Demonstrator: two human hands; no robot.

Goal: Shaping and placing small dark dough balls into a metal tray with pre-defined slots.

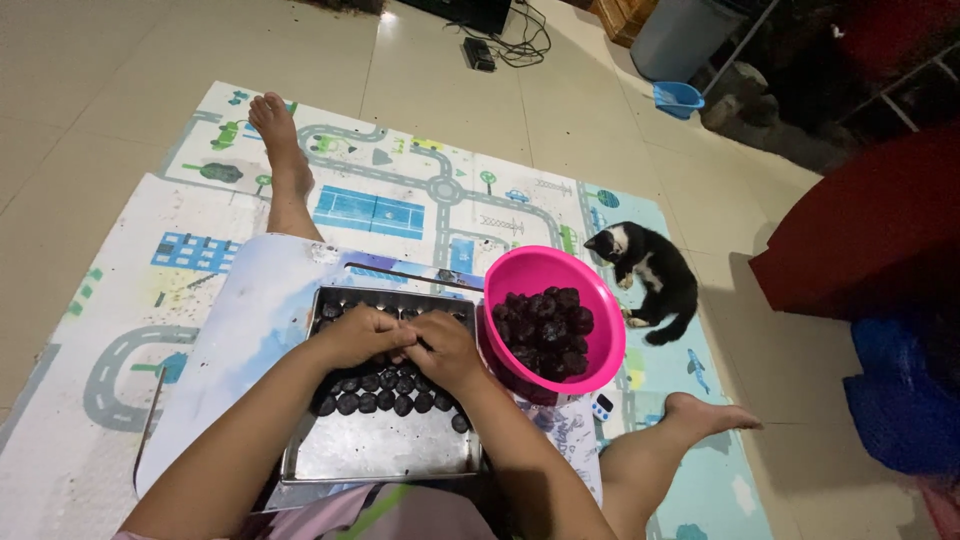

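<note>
A metal tray [380, 450] rests on my lap, its far half filled with rows of dark round pieces [385, 400]. My left hand [362, 335] and my right hand [448, 350] meet above those rows, fingertips pressed together around one small dark piece that is mostly hidden. To the right of the tray stands a pink bowl [590, 290] holding several larger dark glossy fruits [545, 325]. The near half of the tray is bare metal.
I sit on a play mat [400, 200] printed with roads, legs spread, left foot [272, 125] ahead, right foot [705, 415] at right. A black and white kitten [650, 270] lies beside the bowl. A red seat [870, 230] and a blue bag [905, 400] stand at right.
</note>
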